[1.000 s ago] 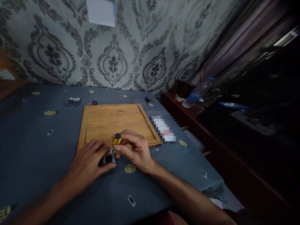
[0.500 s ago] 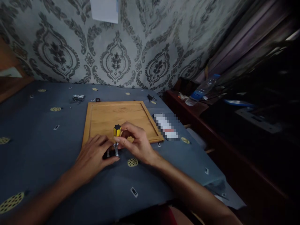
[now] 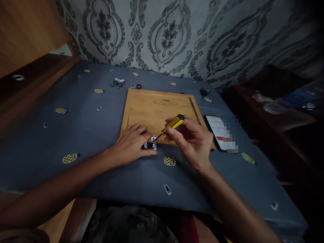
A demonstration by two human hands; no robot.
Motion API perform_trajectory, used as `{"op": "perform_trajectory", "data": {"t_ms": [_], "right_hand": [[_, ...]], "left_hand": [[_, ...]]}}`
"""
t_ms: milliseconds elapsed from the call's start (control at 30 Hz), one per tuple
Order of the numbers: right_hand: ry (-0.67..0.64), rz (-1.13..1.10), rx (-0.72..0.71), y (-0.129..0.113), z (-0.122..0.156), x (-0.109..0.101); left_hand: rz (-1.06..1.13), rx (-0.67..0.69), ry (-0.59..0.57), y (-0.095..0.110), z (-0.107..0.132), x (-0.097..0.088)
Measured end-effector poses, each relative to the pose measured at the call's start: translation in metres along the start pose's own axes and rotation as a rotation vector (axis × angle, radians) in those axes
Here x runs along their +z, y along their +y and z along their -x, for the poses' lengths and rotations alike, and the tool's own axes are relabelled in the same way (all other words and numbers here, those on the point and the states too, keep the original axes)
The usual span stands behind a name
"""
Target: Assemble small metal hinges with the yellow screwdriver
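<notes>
A framed wooden panel (image 3: 162, 108), like a cabinet door, lies flat on the cloth-covered table. At its near edge sits a small silver metal hinge (image 3: 154, 144), partly covered by my fingers. My left hand (image 3: 134, 141) rests over that edge, thumb and fingers closed around the hinge. My right hand (image 3: 193, 140) grips a yellow and black screwdriver (image 3: 174, 123) by its handle. The screwdriver leans to the right, and its tip points down at the hinge. Whether the tip touches a screw is too small to tell.
A phone (image 3: 220, 133) with its screen lit lies right of the panel. Behind the panel are a pile of small metal parts (image 3: 118, 82), a small black object (image 3: 139, 86) and a dark item (image 3: 205, 92). A patterned wall (image 3: 136, 33) closes off the far side.
The screwdriver has gone from upright to tilted right, and my right hand has drawn back rightward with it. My left hand stays at the hinge. The whole view has shifted.
</notes>
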State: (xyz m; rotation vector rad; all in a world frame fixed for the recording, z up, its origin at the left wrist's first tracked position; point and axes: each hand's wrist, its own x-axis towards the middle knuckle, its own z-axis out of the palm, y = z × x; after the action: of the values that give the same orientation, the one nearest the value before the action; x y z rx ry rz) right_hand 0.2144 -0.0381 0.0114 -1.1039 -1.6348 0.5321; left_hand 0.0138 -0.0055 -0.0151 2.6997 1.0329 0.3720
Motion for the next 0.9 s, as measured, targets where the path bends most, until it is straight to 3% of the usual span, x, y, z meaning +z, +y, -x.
{"op": "perform_trajectory", "data": {"t_ms": [367, 567, 900], "right_hand": [[0.12, 0.122, -0.198, 0.008, 0.013, 0.002], [0.357, 0.075, -0.225, -0.006, 0.011, 0.004], [0.22, 0.021, -0.101, 0.0, 0.009, 0.004]], "left_hand": [[0.003, -0.01, -0.024, 0.0, 0.0, -0.001], [0.001, 0.001, -0.034, -0.001, 0.001, -0.001], [-0.003, -0.007, -0.047, 0.001, -0.001, -0.004]]}}
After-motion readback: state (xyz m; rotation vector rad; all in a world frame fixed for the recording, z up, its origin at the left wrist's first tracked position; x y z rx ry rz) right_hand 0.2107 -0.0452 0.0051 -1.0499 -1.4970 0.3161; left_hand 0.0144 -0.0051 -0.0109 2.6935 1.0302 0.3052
